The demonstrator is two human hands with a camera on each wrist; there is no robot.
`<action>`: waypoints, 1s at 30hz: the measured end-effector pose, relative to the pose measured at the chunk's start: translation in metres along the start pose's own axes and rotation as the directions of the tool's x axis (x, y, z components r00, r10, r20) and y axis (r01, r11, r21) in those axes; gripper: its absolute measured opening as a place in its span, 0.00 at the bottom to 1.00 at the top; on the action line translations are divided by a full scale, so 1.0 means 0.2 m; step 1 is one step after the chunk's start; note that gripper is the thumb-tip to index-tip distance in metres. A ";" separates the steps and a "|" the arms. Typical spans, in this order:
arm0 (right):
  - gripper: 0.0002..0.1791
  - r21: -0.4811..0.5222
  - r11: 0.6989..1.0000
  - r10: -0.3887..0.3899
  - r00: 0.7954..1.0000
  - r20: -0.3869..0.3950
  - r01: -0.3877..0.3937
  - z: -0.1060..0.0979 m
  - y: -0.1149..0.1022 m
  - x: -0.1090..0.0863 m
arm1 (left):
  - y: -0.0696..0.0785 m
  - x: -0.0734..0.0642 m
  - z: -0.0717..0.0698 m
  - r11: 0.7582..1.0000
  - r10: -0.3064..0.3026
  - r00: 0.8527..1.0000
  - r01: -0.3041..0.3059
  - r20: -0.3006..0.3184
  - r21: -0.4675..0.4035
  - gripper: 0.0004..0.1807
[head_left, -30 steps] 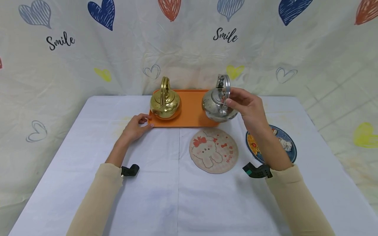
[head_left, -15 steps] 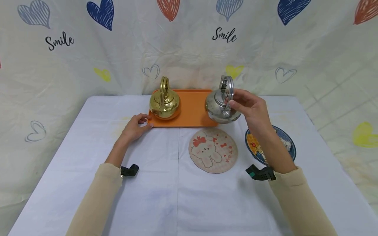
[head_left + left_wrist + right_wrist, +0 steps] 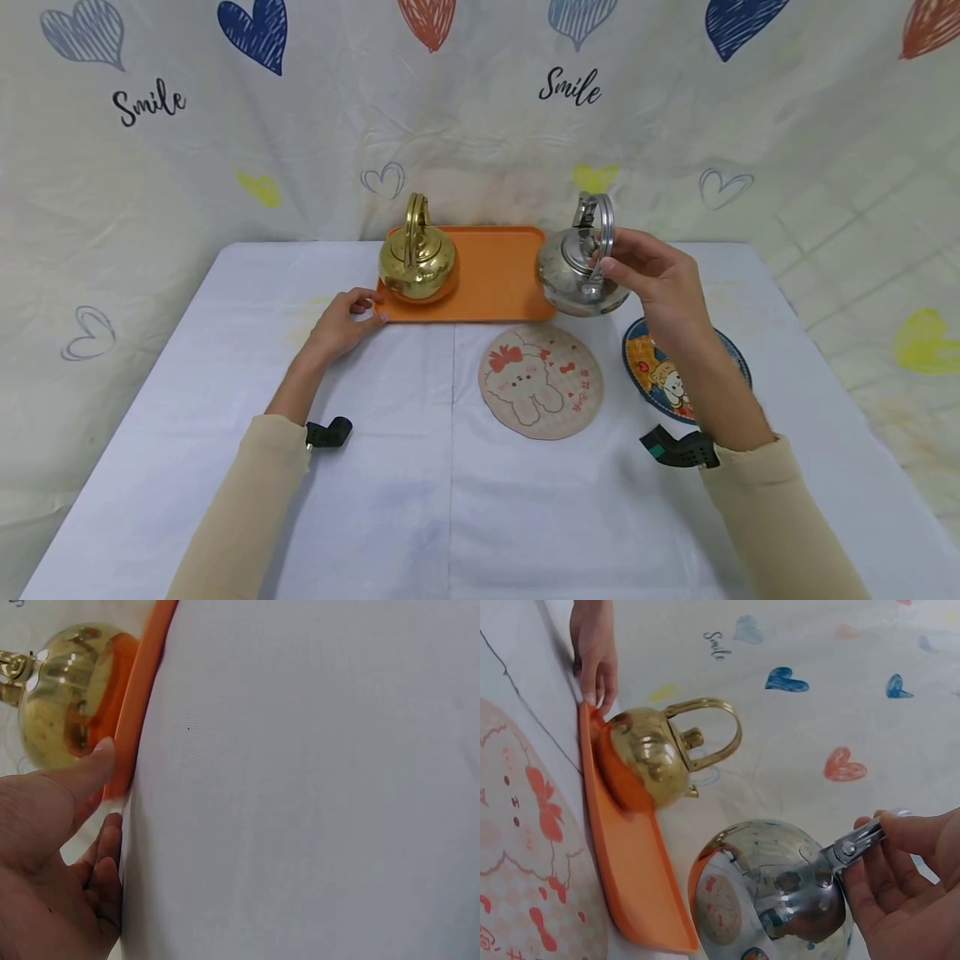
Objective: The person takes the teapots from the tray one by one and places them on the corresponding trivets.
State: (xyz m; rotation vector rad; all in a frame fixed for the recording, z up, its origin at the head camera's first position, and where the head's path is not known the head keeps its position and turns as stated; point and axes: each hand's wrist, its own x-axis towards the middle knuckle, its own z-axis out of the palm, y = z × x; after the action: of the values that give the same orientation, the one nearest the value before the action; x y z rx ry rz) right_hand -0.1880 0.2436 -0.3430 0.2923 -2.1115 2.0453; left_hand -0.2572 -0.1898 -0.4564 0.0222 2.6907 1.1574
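Observation:
My right hand (image 3: 663,283) pinches the upright handle of a silver kettle (image 3: 572,282) between thumb and fingers. This kettle hangs level at the right end of an orange tray (image 3: 498,275), seemingly raised off it; its shiny body fills the lower middle of the right wrist view (image 3: 780,900). On the tray's left part stands a gold kettle (image 3: 417,271), handle up. My left hand (image 3: 341,325) holds the tray's front left corner. In the left wrist view, the thumb presses the orange rim (image 3: 139,712), while the other fingers are bent beside it.
A round beige mat (image 3: 540,383) with a bunny print lies in front of the tray. Farther right, a blue-rimmed round mat (image 3: 660,379) is partly covered by my right forearm. White cloth (image 3: 390,483) covers the table; a heart-printed curtain (image 3: 480,108) hangs behind.
My right hand has carried the silver kettle to the right and slightly nearer, so more of the tray's right end shows. The left hand, tray and gold kettle have stayed put.

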 end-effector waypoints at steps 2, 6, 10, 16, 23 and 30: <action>0.21 0.011 1.000 -0.006 1.000 0.003 0.006 -0.01 0.00 0.00 | 0.00 0.00 0.00 1.000 0.000 1.000 0.000 0.000 -0.002 0.24; 0.21 0.018 1.000 -0.006 1.000 0.000 0.006 -0.02 0.01 -0.01 | -0.01 0.00 0.00 1.000 0.008 1.000 -0.008 -0.001 -0.001 0.24; 0.21 0.022 1.000 0.002 1.000 -0.011 -0.001 -0.03 0.01 -0.03 | -0.01 0.01 0.00 1.000 0.025 1.000 -0.025 -0.008 -0.003 0.23; 0.22 0.008 1.000 0.010 1.000 -0.025 -0.010 -0.04 0.00 -0.04 | -0.01 0.01 0.01 1.000 0.029 1.000 -0.029 -0.010 -0.005 0.24; 0.22 -0.025 0.999 0.032 0.999 -0.033 -0.032 -0.06 -0.01 -0.06 | 0.00 0.01 0.01 1.000 0.023 1.000 -0.023 -0.016 0.002 0.24; 0.22 -0.076 0.995 0.062 0.997 -0.050 -0.065 -0.08 -0.01 -0.09 | 0.00 0.00 0.01 1.000 0.022 1.000 -0.022 -0.022 0.002 0.23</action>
State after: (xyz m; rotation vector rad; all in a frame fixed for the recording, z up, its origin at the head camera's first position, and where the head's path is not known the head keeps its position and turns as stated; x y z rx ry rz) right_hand -0.1707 0.2607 -0.3456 0.1650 -2.1920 1.9770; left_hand -0.2573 -0.1886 -0.4584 0.0397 2.7167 1.1689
